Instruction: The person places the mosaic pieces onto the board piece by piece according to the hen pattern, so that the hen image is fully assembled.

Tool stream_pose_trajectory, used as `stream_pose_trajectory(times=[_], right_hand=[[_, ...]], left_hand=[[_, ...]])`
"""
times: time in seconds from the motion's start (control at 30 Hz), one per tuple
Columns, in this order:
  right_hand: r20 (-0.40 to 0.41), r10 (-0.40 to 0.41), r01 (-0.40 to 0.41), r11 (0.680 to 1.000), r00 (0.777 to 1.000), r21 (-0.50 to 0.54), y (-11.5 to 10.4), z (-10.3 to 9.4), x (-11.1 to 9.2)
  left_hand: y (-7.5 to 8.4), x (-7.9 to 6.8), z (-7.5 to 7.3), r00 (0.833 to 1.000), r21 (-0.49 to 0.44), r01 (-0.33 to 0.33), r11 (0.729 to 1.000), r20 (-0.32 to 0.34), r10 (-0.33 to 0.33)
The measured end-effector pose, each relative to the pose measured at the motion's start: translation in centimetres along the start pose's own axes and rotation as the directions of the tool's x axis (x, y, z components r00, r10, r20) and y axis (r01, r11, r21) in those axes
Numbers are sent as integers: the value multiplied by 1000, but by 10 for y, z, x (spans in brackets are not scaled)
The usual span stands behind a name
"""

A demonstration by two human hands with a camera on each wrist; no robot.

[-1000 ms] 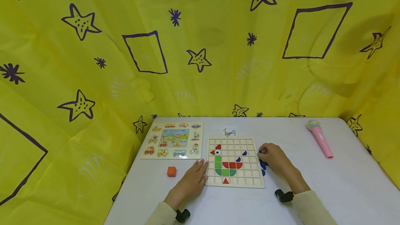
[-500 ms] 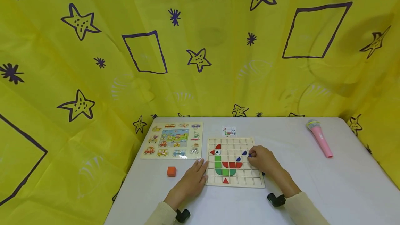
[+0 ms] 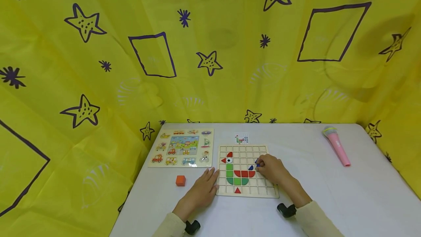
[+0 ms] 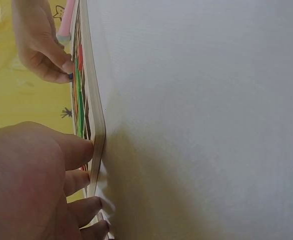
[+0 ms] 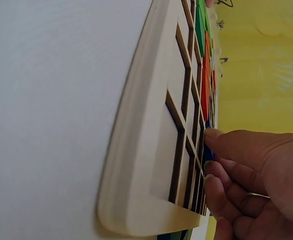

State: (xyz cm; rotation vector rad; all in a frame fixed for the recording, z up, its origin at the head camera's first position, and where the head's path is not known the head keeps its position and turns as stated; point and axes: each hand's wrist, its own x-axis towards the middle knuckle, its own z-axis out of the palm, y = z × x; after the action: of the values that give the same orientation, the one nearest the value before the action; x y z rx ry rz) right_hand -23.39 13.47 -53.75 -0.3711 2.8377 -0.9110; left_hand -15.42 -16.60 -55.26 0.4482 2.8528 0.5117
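My left hand (image 3: 202, 190) rests flat against the left edge of a wooden grid board (image 3: 261, 190), its fingertips at the rim. Red, green and blue shapes on the board form a bird. Over the right part of the grid, my right hand (image 3: 272, 168) pinches a small blue piece (image 5: 209, 156) between thumb and fingers, close to the cells. Another blue piece (image 3: 251, 168) lies left of those fingertips, just above the red row (image 3: 244, 174). A red triangle (image 3: 237, 191) sits near the bottom. The blue piece seen earlier farther up is hidden behind my right fingers.
A small pattern card (image 3: 241, 138) with a bird lies behind the board. To the left are a picture puzzle board (image 3: 179, 161) and an orange cube (image 3: 180, 180). A pink microphone (image 3: 338, 147) lies at the right. Yellow cloth (image 3: 230, 94) hangs behind the white table.
My right hand has moved left from the loose blue pieces beside the board to over the grid, carrying a blue piece. My left hand has stayed at the board's edge.
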Motion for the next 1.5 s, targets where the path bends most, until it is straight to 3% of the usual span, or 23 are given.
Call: stream_pose_trajectory(times=[0.3, 0.53, 0.83, 1.17, 1.5], right_hand=[[17, 10, -11, 999, 1000, 41, -1, 1, -3], [-14, -9, 10, 999, 1000, 48, -1, 2, -7], [-38, 49, -47, 997, 998, 58, 0, 2, -8], [-69, 42, -36, 996, 997, 77, 3, 3, -9], [-70, 90, -84, 993, 993, 87, 19, -26, -10]], left_hand=[[0, -1, 0, 1000, -3, 9, 1000, 0, -9], [1, -1, 0, 1000, -3, 8, 1000, 1, -8], [1, -1, 0, 1000, -16, 10, 1000, 6, -10], [0, 0, 0, 1000, 12, -5, 1000, -1, 5], [-1, 2, 2, 1000, 4, 18, 1000, 20, -18]])
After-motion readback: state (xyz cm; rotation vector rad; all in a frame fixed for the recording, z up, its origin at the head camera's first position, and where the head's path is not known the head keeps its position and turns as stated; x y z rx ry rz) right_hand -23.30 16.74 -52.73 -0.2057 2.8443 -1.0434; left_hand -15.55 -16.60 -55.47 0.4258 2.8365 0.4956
